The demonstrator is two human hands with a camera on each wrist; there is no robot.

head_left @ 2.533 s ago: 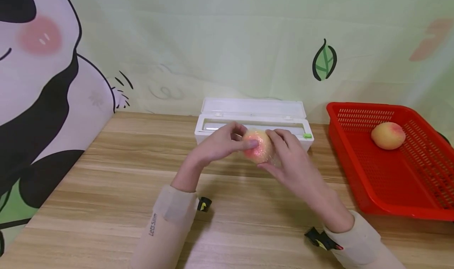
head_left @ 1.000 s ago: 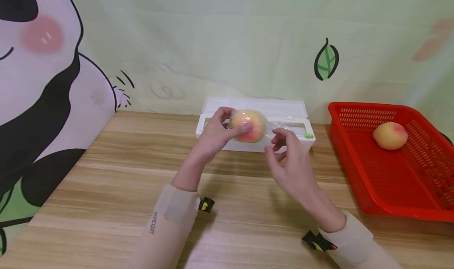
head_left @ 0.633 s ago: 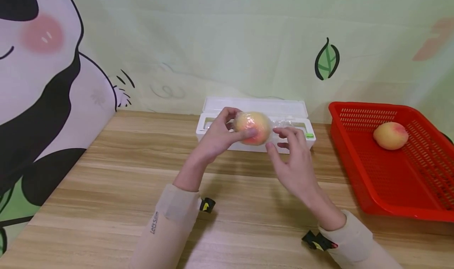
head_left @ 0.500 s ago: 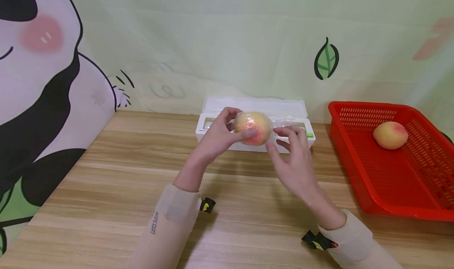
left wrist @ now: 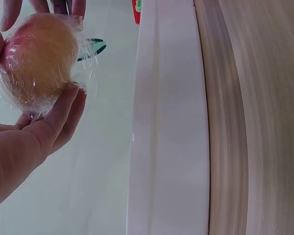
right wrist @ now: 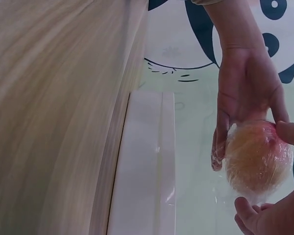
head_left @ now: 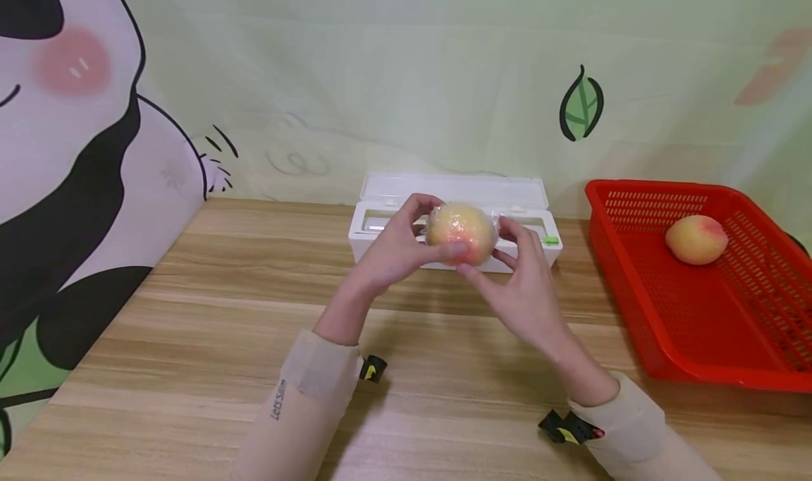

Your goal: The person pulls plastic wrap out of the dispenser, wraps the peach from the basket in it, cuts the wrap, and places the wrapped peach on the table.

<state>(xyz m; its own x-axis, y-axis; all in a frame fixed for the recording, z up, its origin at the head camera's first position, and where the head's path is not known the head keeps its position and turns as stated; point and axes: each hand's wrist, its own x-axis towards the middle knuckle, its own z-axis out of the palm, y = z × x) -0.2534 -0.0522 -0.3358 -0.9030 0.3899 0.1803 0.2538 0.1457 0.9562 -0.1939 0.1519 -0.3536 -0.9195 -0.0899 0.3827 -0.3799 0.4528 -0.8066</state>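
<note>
A yellow-pink peach wrapped in clear, wrinkled plastic film is held up in front of a white cling film box. My left hand grips the peach from the left, thumb across its near side. From the right, my right hand holds the peach and film between thumb and fingers. In the left wrist view, loose film sticks out at the peach's side. The right wrist view shows the film-covered peach between both hands; some fingertips are hidden behind it.
The white cling film box stands by the wall with its lid raised and a green slider at its right end. A red basket at the right holds another peach. The table is wood-grained.
The peach turned and shifted slightly right over the last second. My right hand, apart from the fruit with loosely bent fingers a second ago, has closed in on its right side.
</note>
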